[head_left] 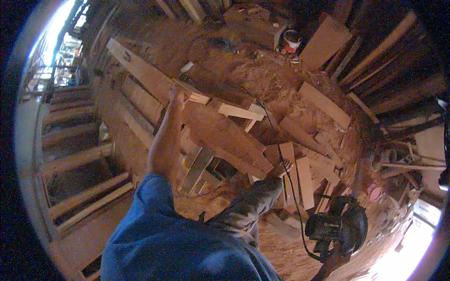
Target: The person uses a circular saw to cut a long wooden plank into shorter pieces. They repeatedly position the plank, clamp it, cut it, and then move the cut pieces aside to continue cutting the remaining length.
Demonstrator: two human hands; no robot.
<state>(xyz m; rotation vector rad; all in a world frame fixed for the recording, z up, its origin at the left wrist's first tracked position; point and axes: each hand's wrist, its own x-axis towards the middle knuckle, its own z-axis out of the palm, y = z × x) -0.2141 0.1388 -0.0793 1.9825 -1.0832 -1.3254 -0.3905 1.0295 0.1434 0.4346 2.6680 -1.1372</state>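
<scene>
Brown across the sawdust-strewn floor [192, 206], littered with loose offcuts [305, 182]; could make for unsteady footing, with so many lying at odd angles. Stretches diagonally over that as a broad board [225, 133]; could tip or slide if leaned on unevenly. At lower right, a black machine [326, 227] with a dark cord [281, 150] trailing across the work; could snag there if tugged or stepped into. Just beside the board's near end, a foot [285, 167]; could get knocked by any sudden shift. Toward the board's upper left, left hand [176, 99] stretched out at a small wooden block [193, 92]; cannot tell whether clasped around it or merely resting. No sight of right hand. Could skid if held loosely on dusty wood. Looks squared-off, brown along the top, paler and streaked at the end.
</scene>
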